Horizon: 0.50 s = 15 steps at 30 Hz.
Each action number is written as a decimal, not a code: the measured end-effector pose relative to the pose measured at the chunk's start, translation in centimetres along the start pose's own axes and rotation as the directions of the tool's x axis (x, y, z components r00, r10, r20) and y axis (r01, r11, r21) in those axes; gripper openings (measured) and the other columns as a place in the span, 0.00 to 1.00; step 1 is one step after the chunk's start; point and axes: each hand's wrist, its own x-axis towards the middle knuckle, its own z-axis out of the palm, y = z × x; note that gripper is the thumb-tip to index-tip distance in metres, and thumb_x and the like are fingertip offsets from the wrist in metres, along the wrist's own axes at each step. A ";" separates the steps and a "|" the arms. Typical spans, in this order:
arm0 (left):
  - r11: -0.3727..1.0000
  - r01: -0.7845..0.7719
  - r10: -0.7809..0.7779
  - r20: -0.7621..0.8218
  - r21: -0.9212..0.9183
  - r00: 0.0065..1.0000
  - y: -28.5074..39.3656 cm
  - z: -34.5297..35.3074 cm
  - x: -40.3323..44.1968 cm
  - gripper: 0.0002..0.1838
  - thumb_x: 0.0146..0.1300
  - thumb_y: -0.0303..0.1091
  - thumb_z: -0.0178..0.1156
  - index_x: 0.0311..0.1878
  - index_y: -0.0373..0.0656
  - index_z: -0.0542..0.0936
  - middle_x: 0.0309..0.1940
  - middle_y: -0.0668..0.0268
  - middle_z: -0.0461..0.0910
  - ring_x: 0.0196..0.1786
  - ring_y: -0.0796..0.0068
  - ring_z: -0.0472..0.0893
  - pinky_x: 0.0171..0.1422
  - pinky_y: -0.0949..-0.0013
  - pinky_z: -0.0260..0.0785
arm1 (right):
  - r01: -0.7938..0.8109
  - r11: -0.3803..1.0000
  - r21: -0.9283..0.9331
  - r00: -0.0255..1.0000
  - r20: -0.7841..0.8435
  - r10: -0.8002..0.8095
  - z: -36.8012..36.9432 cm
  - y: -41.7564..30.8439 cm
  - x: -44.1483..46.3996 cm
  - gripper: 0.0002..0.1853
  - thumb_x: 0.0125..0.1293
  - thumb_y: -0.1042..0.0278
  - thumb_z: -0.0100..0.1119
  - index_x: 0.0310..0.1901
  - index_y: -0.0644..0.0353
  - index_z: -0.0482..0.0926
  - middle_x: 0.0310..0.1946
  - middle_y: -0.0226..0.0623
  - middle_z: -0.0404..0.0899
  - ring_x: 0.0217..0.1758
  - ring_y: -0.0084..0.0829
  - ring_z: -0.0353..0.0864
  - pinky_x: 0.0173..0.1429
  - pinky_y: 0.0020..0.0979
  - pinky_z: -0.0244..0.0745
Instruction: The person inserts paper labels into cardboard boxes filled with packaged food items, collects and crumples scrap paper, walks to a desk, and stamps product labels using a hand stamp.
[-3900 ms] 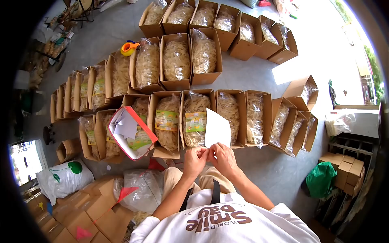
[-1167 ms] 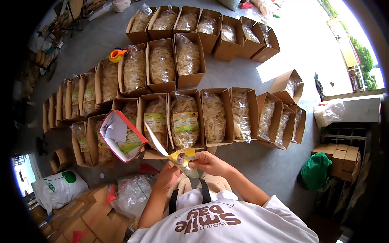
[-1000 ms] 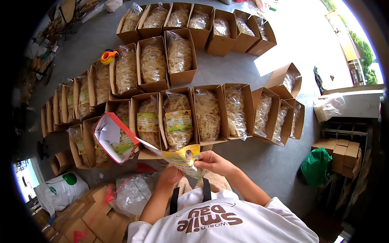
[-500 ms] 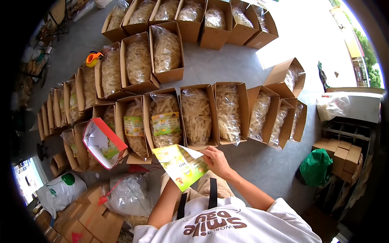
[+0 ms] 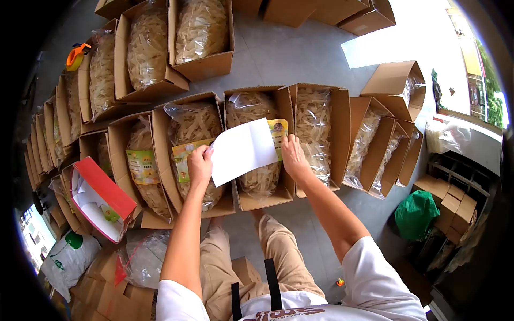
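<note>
A printed paper sheet (image 5: 243, 152) is stretched above an open cardboard box (image 5: 266, 202) that holds a clear bag of pale, flat dried strips (image 5: 259, 182). Its white side faces up over most of its width, while a yellow printed strip shows at the right end. My left hand (image 5: 200, 165) pinches the sheet's left edge. At the yellow right edge, my right hand (image 5: 294, 156) grips with fingers together. Just left, another bag carries a similar yellow-green sheet (image 5: 184, 158), and the bag beyond it has one too.
Rows of open boxes with bagged strips run left and behind. A red-and-white open box (image 5: 101, 198) rests on boxes at left. An orange tape dispenser (image 5: 77, 56) sits on a box edge at upper left. At right are a green bag (image 5: 416, 215) and stacked cartons (image 5: 455, 208).
Both hands have moved forward from near my body to over a box. The sheet has turned from mostly printed side to mostly white side up. My view has shifted closer to the boxes.
</note>
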 end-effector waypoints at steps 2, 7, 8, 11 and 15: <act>0.999 -0.016 0.016 0.011 0.039 1.000 0.4 2.3 0.7 0.06 0.56 0.32 0.57 0.31 0.38 0.77 0.24 0.51 0.76 0.29 0.49 0.76 0.33 0.57 0.65 | 0.038 0.977 -0.210 0.992 0.123 -0.012 3.6 0.1 0.3 0.13 0.55 0.75 0.50 0.44 0.65 0.72 0.39 0.45 0.72 0.45 0.37 0.71 0.41 0.33 0.76; 0.990 0.021 -0.025 0.027 0.143 0.999 -0.9 4.1 2.6 0.06 0.56 0.31 0.57 0.34 0.39 0.78 0.27 0.50 0.78 0.33 0.48 0.77 0.36 0.55 0.68 | -0.153 0.986 -0.068 0.922 0.349 0.167 8.6 -0.1 2.6 0.20 0.54 0.77 0.48 0.51 0.69 0.69 0.45 0.48 0.71 0.50 0.45 0.69 0.56 0.37 0.67; 0.984 0.036 -0.038 0.011 0.172 0.999 -1.6 4.4 2.1 0.07 0.57 0.32 0.57 0.35 0.39 0.78 0.27 0.50 0.78 0.33 0.47 0.77 0.36 0.55 0.68 | -0.242 0.969 0.042 0.920 0.328 0.215 9.4 0.0 1.9 0.20 0.55 0.78 0.47 0.52 0.69 0.67 0.46 0.50 0.69 0.51 0.47 0.69 0.56 0.38 0.68; 0.990 0.062 -0.068 0.044 0.127 0.997 -3.6 4.0 1.5 0.08 0.57 0.32 0.57 0.36 0.37 0.78 0.28 0.49 0.78 0.34 0.46 0.77 0.37 0.55 0.68 | -0.249 0.962 0.115 0.938 0.276 0.210 9.1 -0.8 1.2 0.23 0.54 0.82 0.44 0.54 0.70 0.64 0.57 0.56 0.58 0.57 0.51 0.64 0.59 0.42 0.65; 0.995 0.071 -0.075 0.060 0.067 0.995 -4.5 3.1 0.7 0.10 0.57 0.33 0.58 0.36 0.35 0.78 0.28 0.47 0.77 0.33 0.46 0.76 0.38 0.55 0.67 | -0.116 0.982 0.147 0.991 0.083 0.105 8.2 -1.2 -1.8 0.29 0.52 0.84 0.45 0.60 0.70 0.58 0.66 0.59 0.42 0.68 0.55 0.47 0.68 0.44 0.51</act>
